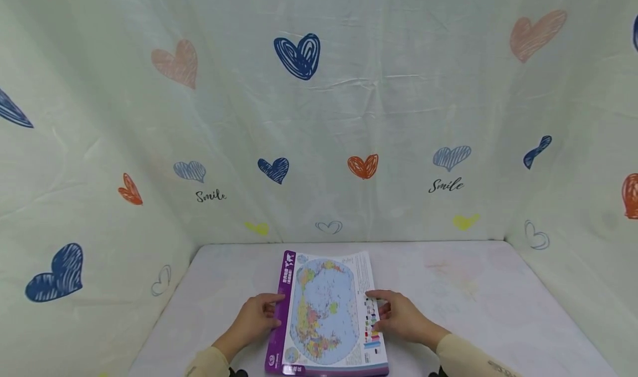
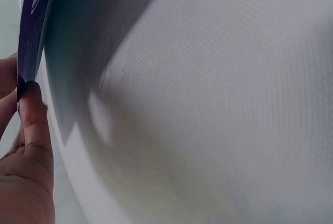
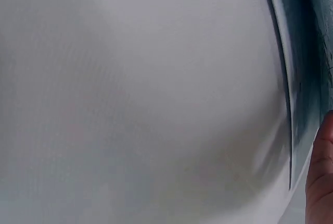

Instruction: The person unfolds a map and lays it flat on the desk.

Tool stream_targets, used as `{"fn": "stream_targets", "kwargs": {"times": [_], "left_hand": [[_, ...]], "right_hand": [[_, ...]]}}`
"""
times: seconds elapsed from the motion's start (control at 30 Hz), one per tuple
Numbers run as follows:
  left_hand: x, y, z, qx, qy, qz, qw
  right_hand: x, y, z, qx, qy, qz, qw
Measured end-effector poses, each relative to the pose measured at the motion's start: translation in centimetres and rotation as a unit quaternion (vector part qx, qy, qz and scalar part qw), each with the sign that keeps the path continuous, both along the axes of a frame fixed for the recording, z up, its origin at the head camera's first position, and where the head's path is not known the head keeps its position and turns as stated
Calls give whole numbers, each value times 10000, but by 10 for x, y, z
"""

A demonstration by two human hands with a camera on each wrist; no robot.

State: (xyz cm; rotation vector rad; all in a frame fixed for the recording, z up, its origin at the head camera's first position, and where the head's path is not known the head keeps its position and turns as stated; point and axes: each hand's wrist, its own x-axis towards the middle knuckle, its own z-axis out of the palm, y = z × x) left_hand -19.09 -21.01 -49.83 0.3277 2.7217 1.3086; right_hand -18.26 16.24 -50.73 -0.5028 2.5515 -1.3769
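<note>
A world map board (image 1: 326, 310) with a purple left border lies turned sideways on the table, with its lower edge toward me. Its right half is white, printed with small text and coloured pictures, and a second layer shows beneath the front edge. My left hand (image 1: 256, 318) holds the purple border; in the left wrist view, thumb and fingers of the left hand (image 2: 28, 146) pinch the board's edge (image 2: 34, 31). At the opposite side, my right hand (image 1: 402, 317) grips the right edge. Only one digit of the right hand (image 3: 320, 177) shows in the right wrist view, against the board (image 3: 307, 62).
A white-covered table (image 1: 463, 288) extends around the board, with a faint reddish-yellow stain toward the back right. Behind and at both sides hangs a pale curtain (image 1: 319, 117) printed with hearts and the word Smile. The back table edge meets this curtain.
</note>
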Motion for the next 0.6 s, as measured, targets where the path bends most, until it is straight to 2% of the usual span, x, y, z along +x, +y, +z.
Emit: {"fn": "stream_targets", "kwargs": {"times": [0.23, 0.6], "left_hand": [[1, -7, 0, 366, -297, -236, 9986], [2, -10, -2, 885, -586, -320, 9938]], "right_hand": [[-1, 0, 1, -649, -525, 257, 9962], [-3, 1, -3, -966, -568, 257, 9934]]}}
